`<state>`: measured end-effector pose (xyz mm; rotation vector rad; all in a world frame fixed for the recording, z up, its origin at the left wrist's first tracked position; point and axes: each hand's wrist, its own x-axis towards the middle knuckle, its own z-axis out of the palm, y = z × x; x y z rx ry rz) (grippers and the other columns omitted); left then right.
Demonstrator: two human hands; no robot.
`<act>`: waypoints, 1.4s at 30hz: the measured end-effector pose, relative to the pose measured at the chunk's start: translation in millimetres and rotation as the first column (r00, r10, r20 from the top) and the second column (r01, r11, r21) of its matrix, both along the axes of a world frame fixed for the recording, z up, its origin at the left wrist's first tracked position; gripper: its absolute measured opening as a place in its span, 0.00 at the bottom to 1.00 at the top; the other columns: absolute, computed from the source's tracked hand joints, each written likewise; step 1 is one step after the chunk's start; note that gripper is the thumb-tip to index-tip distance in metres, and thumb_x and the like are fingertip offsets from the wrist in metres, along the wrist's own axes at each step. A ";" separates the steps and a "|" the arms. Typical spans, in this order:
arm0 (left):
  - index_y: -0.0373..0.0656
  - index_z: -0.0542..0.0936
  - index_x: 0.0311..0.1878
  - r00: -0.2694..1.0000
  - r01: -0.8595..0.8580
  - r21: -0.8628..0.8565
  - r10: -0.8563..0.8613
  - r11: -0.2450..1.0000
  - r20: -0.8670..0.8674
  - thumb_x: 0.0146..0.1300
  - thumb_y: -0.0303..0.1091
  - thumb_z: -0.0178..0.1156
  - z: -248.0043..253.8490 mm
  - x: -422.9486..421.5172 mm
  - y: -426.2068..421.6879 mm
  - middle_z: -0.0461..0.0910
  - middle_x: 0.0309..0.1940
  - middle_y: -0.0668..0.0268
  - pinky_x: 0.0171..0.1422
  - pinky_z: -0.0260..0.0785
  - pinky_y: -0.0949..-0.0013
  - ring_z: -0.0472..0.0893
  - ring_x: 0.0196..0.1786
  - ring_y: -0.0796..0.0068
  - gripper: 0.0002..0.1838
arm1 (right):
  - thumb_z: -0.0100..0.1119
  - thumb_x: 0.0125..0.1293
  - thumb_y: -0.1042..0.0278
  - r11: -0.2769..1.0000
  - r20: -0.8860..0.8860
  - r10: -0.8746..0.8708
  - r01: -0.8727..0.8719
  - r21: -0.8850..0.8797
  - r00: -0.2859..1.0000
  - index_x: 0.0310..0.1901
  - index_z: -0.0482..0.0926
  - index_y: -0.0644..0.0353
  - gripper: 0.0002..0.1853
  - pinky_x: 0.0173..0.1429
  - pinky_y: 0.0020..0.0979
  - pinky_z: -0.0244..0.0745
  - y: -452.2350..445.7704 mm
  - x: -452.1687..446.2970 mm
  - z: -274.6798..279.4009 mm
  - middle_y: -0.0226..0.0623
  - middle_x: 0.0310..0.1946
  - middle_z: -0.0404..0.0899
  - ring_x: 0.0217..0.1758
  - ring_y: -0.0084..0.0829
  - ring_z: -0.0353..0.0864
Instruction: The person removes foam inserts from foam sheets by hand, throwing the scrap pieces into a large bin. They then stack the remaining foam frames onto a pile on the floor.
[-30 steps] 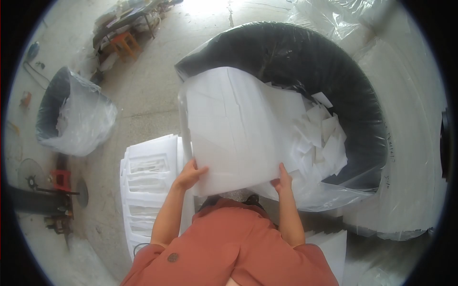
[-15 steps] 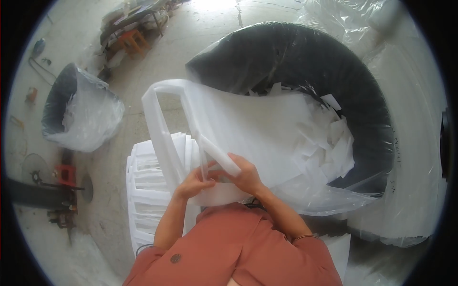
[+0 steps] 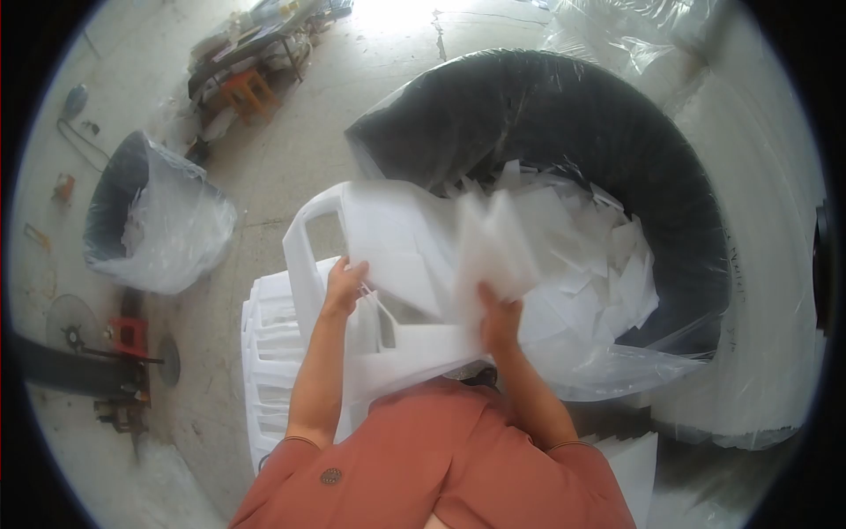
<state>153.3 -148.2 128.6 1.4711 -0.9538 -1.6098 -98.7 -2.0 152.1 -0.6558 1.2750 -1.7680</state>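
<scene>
Work seems partway along in the head view, the only one. A white sheet (image 3: 374,216) lies in front of the person's shirt (image 3: 423,458), between the slotted stack (image 3: 269,339) and the large dark-lined bag (image 3: 538,97). At least two openings already pass through this sheet, one toward its far left corner and one nearer the body; pale edge lines show between them, and whether that middle part is loose or joined cannot be told, so some of it may be left to do.

The left hand (image 3: 346,284) pinches the sheet beside an opening, thumb uppermost. The right hand (image 3: 500,322) is closed around blurred white pieces (image 3: 495,247), which stand up over the sheet's right side, near the bag but not among the scraps (image 3: 608,256) inside it. Those scraps suggest that a good amount is done, and the stack on the left shows rows of slots as well.

Counted: two hands, one sheet between them, one slotted stack whose layers are too close to number, one large bag and one smaller bag (image 3: 181,234), one orange stool (image 3: 248,93) by one cluttered table (image 3: 251,44), and one red stool-like object (image 3: 130,335). The pieces in the right hand look like two or more, but blur hides the number; the scraps are too many and too overlapped to count
</scene>
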 end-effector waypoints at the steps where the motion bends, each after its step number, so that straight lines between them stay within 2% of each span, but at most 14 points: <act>1: 0.34 0.66 0.64 1.000 0.006 -0.009 -0.006 1.000 -0.010 0.64 0.32 0.61 0.3 2.7 -2.3 0.79 0.48 0.56 0.47 0.79 0.59 0.81 0.47 0.64 0.28 | 0.65 0.65 0.70 0.993 0.291 -0.111 0.117 -0.001 0.950 0.51 0.77 0.68 0.16 0.49 0.30 0.78 -11.0 -10.0 27.2 0.37 0.47 0.80 0.46 0.28 0.80; 4: 0.35 0.62 0.66 0.994 0.086 -0.034 -0.088 0.996 -0.057 0.63 0.33 0.62 17.9 -2.8 5.3 0.79 0.48 0.55 0.49 0.78 0.60 0.81 0.48 0.64 0.31 | 0.66 0.64 0.70 0.960 0.228 -0.266 0.280 -0.030 0.936 0.53 0.76 0.68 0.19 0.48 0.30 0.78 -30.1 -30.8 24.7 0.38 0.44 0.81 0.45 0.29 0.81; 6: 0.35 0.62 0.67 0.987 0.130 -0.070 -0.136 0.989 -0.090 0.63 0.34 0.63 30.9 -12.8 10.4 0.79 0.47 0.55 0.48 0.78 0.62 0.82 0.46 0.66 0.32 | 0.68 0.62 0.67 0.960 -0.130 0.142 -0.105 0.259 0.981 0.58 0.71 0.68 0.26 0.49 0.31 0.78 -35.7 -28.9 9.3 0.44 0.50 0.77 0.49 0.35 0.79; 10: 0.37 0.62 0.67 0.943 0.320 -0.169 -0.330 0.932 -0.032 0.63 0.36 0.65 47.3 -29.8 24.3 0.81 0.43 0.57 0.38 0.74 0.70 0.80 0.39 0.71 0.33 | 0.75 0.50 0.66 0.998 -0.951 0.041 -0.067 0.022 0.307 0.66 0.62 0.67 0.43 0.52 0.41 0.78 -29.1 33.2 2.4 0.57 0.61 0.63 0.59 0.51 0.73; 21: 0.33 0.73 0.55 0.979 0.192 -0.208 -0.172 0.959 0.109 0.69 0.47 0.57 24.1 -33.6 -30.3 0.80 0.40 0.60 0.35 0.71 0.66 0.80 0.38 0.70 0.25 | 0.70 0.44 0.76 0.981 -0.914 0.126 -0.184 0.058 0.385 0.63 0.66 0.70 0.41 0.52 0.43 0.78 -32.9 35.5 14.3 0.56 0.50 0.71 0.51 0.53 0.77; 24: 0.36 0.75 0.52 0.984 0.177 -0.208 -0.167 0.962 0.062 0.69 0.47 0.56 24.7 -29.1 -35.8 0.81 0.37 0.60 0.32 0.69 0.68 0.80 0.34 0.71 0.22 | 0.72 0.47 0.72 0.902 -0.777 0.324 -0.423 0.082 0.540 0.60 0.69 0.69 0.36 0.51 0.41 0.80 -27.0 -13.0 33.2 0.52 0.47 0.77 0.49 0.46 0.80; 26: 0.34 0.75 0.51 0.979 0.198 -0.206 -0.183 0.958 0.090 0.68 0.46 0.57 34.9 -28.8 -31.8 0.82 0.38 0.59 0.32 0.71 0.68 0.80 0.31 0.70 0.22 | 0.68 0.58 0.64 0.928 -0.196 0.323 -0.270 0.256 0.926 0.53 0.75 0.68 0.24 0.54 0.37 0.79 -21.1 -49.8 21.8 0.45 0.47 0.81 0.50 0.41 0.82; 27: 0.33 0.75 0.51 0.977 0.206 -0.202 -0.189 0.957 0.102 0.68 0.45 0.57 40.6 -28.9 -27.5 0.82 0.38 0.58 0.32 0.71 0.68 0.80 0.29 0.70 0.22 | 0.62 0.66 0.53 0.932 0.216 0.344 -0.304 -0.197 0.914 0.53 0.74 0.68 0.25 0.60 0.36 0.77 -27.6 -77.7 -1.7 0.38 0.49 0.81 0.54 0.37 0.81; 29: 0.34 0.74 0.52 0.973 0.220 -0.168 -0.205 0.961 0.105 0.68 0.45 0.57 50.7 -41.1 -19.1 0.82 0.38 0.58 0.31 0.70 0.69 0.80 0.29 0.72 0.21 | 0.60 0.67 0.45 0.960 0.668 0.167 0.036 -0.279 0.725 0.74 0.46 0.67 0.48 0.77 0.43 0.55 -31.2 -105.9 11.3 0.52 0.70 0.57 0.77 0.46 0.53; 31: 0.36 0.73 0.54 0.955 0.292 -0.161 -0.277 0.943 0.111 0.70 0.44 0.57 59.5 -54.0 -15.1 0.81 0.38 0.60 0.29 0.68 0.72 0.79 0.29 0.74 0.20 | 0.65 0.63 0.46 0.980 0.362 0.185 -0.145 -0.136 0.914 0.75 0.31 0.63 0.58 0.79 0.46 0.47 -40.9 -92.1 -9.7 0.53 0.76 0.41 0.80 0.48 0.40; 32: 0.38 0.72 0.55 0.933 0.356 -0.171 -0.340 0.919 0.117 0.71 0.44 0.56 62.1 -59.7 -13.7 0.80 0.38 0.61 0.27 0.66 0.74 0.79 0.29 0.75 0.20 | 0.68 0.61 0.50 0.976 -0.192 0.201 -0.214 -0.050 0.961 0.76 0.31 0.63 0.59 0.79 0.46 0.48 -45.8 -77.1 -13.5 0.54 0.76 0.41 0.80 0.49 0.40; 34: 0.36 0.73 0.52 0.885 0.458 -0.155 -0.433 0.875 0.171 0.67 0.41 0.58 78.9 -75.3 -0.9 0.80 0.33 0.62 0.26 0.66 0.73 0.78 0.25 0.76 0.19 | 0.70 0.58 0.59 0.986 -0.810 0.104 -0.169 0.006 0.577 0.76 0.36 0.62 0.56 0.76 0.47 0.53 -57.1 -24.0 14.8 0.57 0.74 0.46 0.79 0.52 0.46; 38: 0.36 0.75 0.53 0.751 0.613 -0.104 -0.536 0.784 0.386 0.65 0.38 0.57 116.3 -75.3 9.3 0.79 0.25 0.65 0.25 0.64 0.75 0.76 0.22 0.78 0.18 | 0.69 0.48 0.73 0.989 -0.946 -0.065 -0.105 -0.103 0.318 0.72 0.56 0.63 0.48 0.68 0.46 0.65 -92.1 10.0 17.4 0.58 0.65 0.62 0.67 0.56 0.65; 42: 0.36 0.76 0.51 0.878 0.475 -0.190 -0.451 0.859 0.159 0.65 0.35 0.57 121.0 -58.6 10.7 0.81 0.26 0.62 0.25 0.64 0.77 0.76 0.22 0.80 0.15 | 0.61 0.49 0.80 0.986 -0.895 0.024 -0.160 -0.054 0.445 0.64 0.68 0.64 0.35 0.58 0.43 0.74 -65.0 17.9 21.5 0.56 0.58 0.70 0.57 0.54 0.75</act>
